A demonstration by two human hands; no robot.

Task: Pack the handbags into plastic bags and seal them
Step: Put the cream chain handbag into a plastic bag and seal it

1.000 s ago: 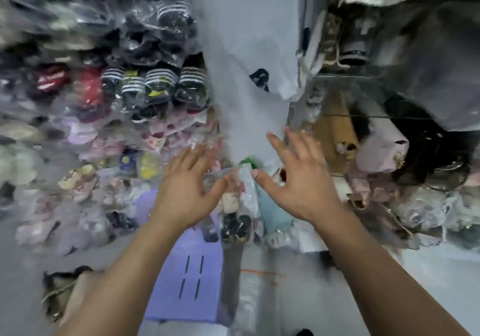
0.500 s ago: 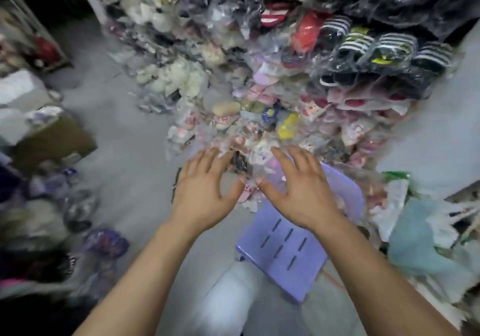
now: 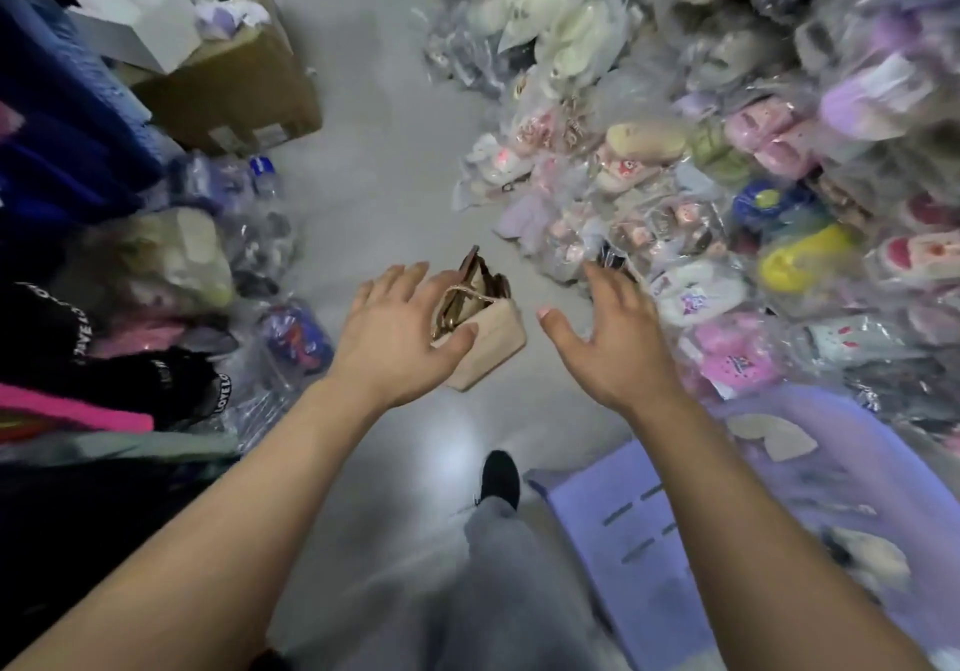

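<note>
A small beige handbag (image 3: 491, 343) with a gold chain and an open top lies on the grey floor in the middle of the view. My left hand (image 3: 400, 327) hovers over its left side with fingers spread and straight, and the thumb overlaps the bag's edge. I cannot tell whether it touches the bag. My right hand (image 3: 608, 343) is held out to the right of the bag, apart from it, with fingers spread and nothing in it. No plastic bag for the handbag is in either hand.
A large heap of slippers packed in clear plastic (image 3: 727, 177) fills the right side. A purple plastic stool (image 3: 675, 514) stands at lower right. Folded clothes (image 3: 78, 338) and a cardboard box (image 3: 228, 88) line the left. My foot (image 3: 500, 478) stands on the floor strip between them.
The view has swung left and down from the slipper heap to the floor, and the beige handbag has come into sight under my hands. Both hands stay spread and hold nothing.
</note>
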